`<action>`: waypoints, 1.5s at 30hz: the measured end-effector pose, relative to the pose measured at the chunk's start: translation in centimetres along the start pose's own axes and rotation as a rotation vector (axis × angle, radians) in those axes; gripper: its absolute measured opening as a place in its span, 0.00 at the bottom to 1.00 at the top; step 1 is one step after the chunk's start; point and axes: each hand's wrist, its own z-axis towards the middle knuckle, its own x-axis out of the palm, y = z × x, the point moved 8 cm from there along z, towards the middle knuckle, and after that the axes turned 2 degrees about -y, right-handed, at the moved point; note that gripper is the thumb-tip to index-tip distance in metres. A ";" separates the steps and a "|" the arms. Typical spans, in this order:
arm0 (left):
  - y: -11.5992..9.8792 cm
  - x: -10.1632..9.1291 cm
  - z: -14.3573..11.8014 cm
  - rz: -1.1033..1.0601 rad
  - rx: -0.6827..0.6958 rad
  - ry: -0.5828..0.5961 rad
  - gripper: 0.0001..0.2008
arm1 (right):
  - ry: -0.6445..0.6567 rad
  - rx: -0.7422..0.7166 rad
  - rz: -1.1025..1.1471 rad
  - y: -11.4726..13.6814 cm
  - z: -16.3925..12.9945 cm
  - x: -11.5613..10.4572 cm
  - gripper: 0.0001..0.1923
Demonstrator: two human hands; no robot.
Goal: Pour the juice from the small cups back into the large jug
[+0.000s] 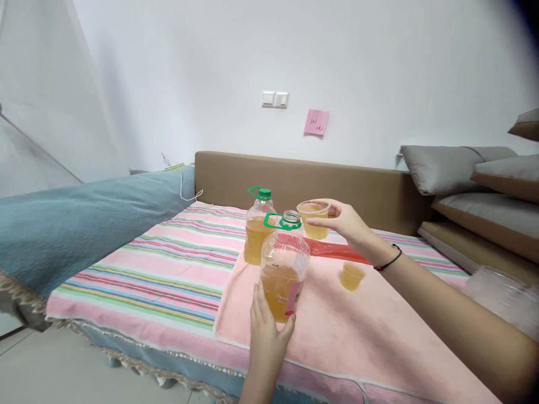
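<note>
My left hand (266,332) grips the lower part of an uncapped clear bottle (283,264) holding amber liquid, its green ring handle at the neck. My right hand (346,222) holds a clear plastic cup (314,219) of the same liquid, raised just right of the bottle's mouth. A second bottle (257,228) with a green cap stands behind on the pink towel (337,331). A small cup (351,276) of amber liquid sits on the towel under my right forearm.
The towel lies on a striped bed cover (168,269). A red strip (332,251) lies across the towel. A blue blanket (84,219) is piled at left, a brown headboard (303,179) behind, cushions (463,168) at right. A clear container (501,292) stands at the far right.
</note>
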 end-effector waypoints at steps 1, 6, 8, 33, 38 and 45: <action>0.1 0.0 0.0 -0.001 -0.003 -0.004 0.43 | 0.004 0.004 -0.002 -0.1 0.1 0.0 0.27; 0.7 0.2 -0.2 -0.014 -0.036 -0.013 0.44 | -0.005 0.026 -0.051 -0.6 0.5 -0.4 0.29; 0.7 0.2 -0.2 -0.015 -0.041 -0.011 0.43 | -0.004 0.025 -0.054 -0.5 0.6 -0.5 0.28; 0.5 0.3 -0.2 -0.025 -0.032 -0.009 0.44 | 0.072 -0.016 -0.223 0.7 2.1 -0.9 0.29; 0.8 0.4 -0.3 -0.014 -0.043 -0.005 0.44 | 0.059 -0.055 -0.290 0.7 2.6 -1.3 0.30; 1.0 0.6 -0.4 0.008 -0.063 0.029 0.44 | 0.066 -0.071 -0.310 0.9 2.9 -1.3 0.29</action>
